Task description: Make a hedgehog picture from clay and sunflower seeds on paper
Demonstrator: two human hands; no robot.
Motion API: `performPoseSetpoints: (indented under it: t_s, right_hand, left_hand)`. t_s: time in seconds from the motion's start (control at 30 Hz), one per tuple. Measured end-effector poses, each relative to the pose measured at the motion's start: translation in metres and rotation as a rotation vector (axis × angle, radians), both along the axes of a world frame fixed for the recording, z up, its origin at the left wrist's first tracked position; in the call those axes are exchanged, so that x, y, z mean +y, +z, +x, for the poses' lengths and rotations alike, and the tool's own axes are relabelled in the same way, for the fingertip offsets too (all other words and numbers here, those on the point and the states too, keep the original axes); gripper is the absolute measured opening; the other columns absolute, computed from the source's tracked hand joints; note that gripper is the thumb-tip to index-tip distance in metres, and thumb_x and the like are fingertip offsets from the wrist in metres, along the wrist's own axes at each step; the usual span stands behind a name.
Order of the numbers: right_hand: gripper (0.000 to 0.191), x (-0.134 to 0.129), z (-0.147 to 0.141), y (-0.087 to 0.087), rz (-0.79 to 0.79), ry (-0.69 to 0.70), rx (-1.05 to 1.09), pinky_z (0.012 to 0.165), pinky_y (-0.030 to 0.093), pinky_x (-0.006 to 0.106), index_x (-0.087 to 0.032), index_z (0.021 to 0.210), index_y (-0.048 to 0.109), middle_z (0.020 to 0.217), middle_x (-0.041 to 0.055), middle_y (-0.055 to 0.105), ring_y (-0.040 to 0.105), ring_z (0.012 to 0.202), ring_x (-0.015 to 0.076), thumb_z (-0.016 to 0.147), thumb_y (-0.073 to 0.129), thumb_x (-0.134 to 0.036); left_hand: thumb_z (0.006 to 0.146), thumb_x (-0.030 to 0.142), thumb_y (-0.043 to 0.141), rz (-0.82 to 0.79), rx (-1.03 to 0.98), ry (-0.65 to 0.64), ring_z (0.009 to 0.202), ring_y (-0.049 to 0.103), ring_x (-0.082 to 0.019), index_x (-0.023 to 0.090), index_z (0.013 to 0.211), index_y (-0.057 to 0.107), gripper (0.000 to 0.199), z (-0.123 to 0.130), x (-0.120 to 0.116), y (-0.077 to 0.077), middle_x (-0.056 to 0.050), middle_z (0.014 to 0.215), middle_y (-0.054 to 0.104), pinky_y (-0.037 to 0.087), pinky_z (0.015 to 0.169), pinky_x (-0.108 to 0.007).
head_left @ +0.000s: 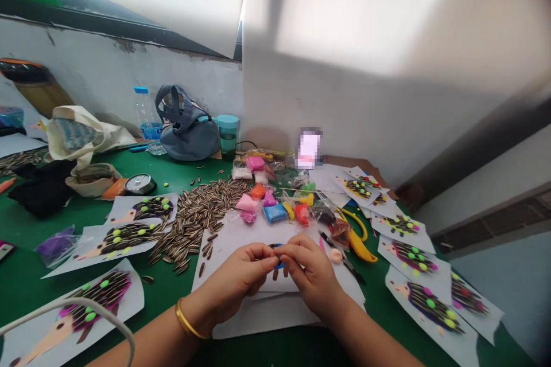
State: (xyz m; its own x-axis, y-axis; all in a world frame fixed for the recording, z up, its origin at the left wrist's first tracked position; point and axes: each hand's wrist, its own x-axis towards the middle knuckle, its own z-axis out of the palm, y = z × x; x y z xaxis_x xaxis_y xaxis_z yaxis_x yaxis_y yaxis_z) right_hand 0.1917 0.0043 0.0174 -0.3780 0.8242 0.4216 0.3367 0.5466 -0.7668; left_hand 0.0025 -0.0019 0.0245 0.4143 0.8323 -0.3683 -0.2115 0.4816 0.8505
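My left hand (249, 266) and my right hand (310, 269) meet over the white paper (253, 312), thumbs and fingertips pinched together. Between them shows a small piece of blue clay (281, 264), mostly covered by the fingers. Just below it, short brown strips are visible on the paper. A heap of striped sunflower seeds (189, 229) lies left of the hands, with a few seeds on the paper's edge. Beyond the fingertips are bagged lumps of coloured clay, among them a blue pack (275, 213) and a red one (302, 215).
Hedgehog pictures of clay and seeds lie at left (92, 304) and right (430, 304). Yellow-handled scissors (361, 245) and a pale clay ball (336, 256) are right of my hands. A grey bag (189, 137), a bottle (148, 120) and a phone (309, 148) stand behind.
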Motion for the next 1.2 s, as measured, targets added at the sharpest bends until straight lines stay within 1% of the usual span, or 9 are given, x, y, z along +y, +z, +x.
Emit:
performPoseSetpoints:
  t_s: [0.2,0.37,0.43,0.57,0.63,0.7,0.8,1.0,1.2]
  right_hand:
    - [0.018,-0.004,-0.009,-0.005,-0.101,0.015,0.091,0.076,0.052,0.030,-0.025,0.107,0.070,0.088,0.0036,0.067,0.063,0.082,0.0178,0.095,0.060,-0.035]
    - [0.019,0.006,0.003,-0.008,-0.170,-0.066,0.193,0.069,0.055,0.029,-0.024,0.102,0.071,0.092,0.0050,0.070,0.066,0.077,0.0172,0.096,0.055,-0.034]
    - [0.023,0.012,0.012,-0.009,-0.177,-0.128,0.050,0.075,0.054,0.032,-0.024,0.110,0.070,0.090,0.0049,0.070,0.066,0.080,0.0181,0.097,0.052,-0.029]
    - [0.036,0.021,0.023,-0.007,-0.216,-0.099,-0.289,0.086,0.050,0.035,-0.024,0.126,0.065,0.103,0.0069,0.069,0.064,0.097,0.0209,0.095,0.046,-0.022]
    - [0.033,0.022,0.023,-0.004,-0.291,-0.100,-0.391,0.080,0.048,0.032,-0.024,0.121,0.066,0.099,0.0048,0.070,0.065,0.092,0.0200,0.092,0.050,-0.020]
    - [0.024,0.020,0.022,-0.001,-0.331,-0.090,-0.455,0.075,0.046,0.030,-0.024,0.103,0.072,0.092,0.0022,0.071,0.064,0.085,0.0187,0.089,0.054,-0.018]
    - [0.021,0.018,0.018,0.001,-0.290,-0.028,-0.479,0.077,0.043,0.028,-0.024,0.081,0.072,0.088,0.0007,0.070,0.063,0.087,0.0174,0.086,0.055,-0.014]
    - [0.020,0.016,0.011,-0.003,-0.301,-0.070,-0.450,0.070,0.041,0.025,-0.023,0.085,0.070,0.082,-0.0013,0.070,0.063,0.078,0.0151,0.084,0.055,-0.009]
    - [0.018,0.014,0.006,-0.006,-0.306,-0.108,-0.447,0.067,0.040,0.024,-0.022,0.082,0.068,0.079,-0.0017,0.069,0.062,0.076,0.0149,0.082,0.057,-0.008]
  left_hand:
    - [0.078,0.046,0.075,0.121,0.105,0.019,0.048,0.025,-0.006,0.015,0.075,0.062,0.033,0.003,-0.003,-0.001,0.008,0.055,0.040,0.016,0.045,-0.021]
    - [0.083,0.044,0.067,0.307,0.247,0.070,0.060,0.048,-0.011,0.016,0.080,0.069,0.029,-0.005,0.007,0.005,0.000,0.068,0.061,0.035,0.055,-0.022]
    - [0.085,0.044,0.065,0.386,0.344,0.145,0.069,0.056,-0.014,0.016,0.086,0.071,0.029,-0.012,0.015,0.002,-0.002,0.077,0.066,0.042,0.063,-0.024]
    - [0.085,0.044,0.063,0.486,0.544,0.229,0.086,0.063,-0.021,0.018,0.092,0.073,0.029,-0.027,0.033,-0.011,-0.005,0.091,0.072,0.048,0.078,-0.030]
    - [0.086,0.042,0.060,0.552,0.613,0.203,0.090,0.065,-0.023,0.018,0.091,0.074,0.028,-0.031,0.041,-0.019,-0.005,0.094,0.074,0.048,0.082,-0.032]
    - [0.086,0.040,0.058,0.606,0.710,0.185,0.090,0.066,-0.024,0.019,0.091,0.074,0.026,-0.034,0.045,-0.025,-0.005,0.093,0.074,0.049,0.082,-0.033]
    - [0.088,0.034,0.055,0.711,0.928,0.126,0.092,0.066,-0.025,0.020,0.093,0.074,0.024,-0.037,0.047,-0.031,-0.006,0.096,0.074,0.048,0.082,-0.034]
    - [0.090,0.027,0.054,0.766,1.189,-0.037,0.096,0.065,-0.024,0.024,0.097,0.075,0.023,-0.038,0.044,-0.032,-0.005,0.101,0.074,0.046,0.082,-0.034]
    - [0.092,0.027,0.054,0.797,1.269,-0.110,0.094,0.066,-0.024,0.025,0.098,0.075,0.023,-0.036,0.041,-0.029,-0.004,0.099,0.074,0.045,0.079,-0.033]
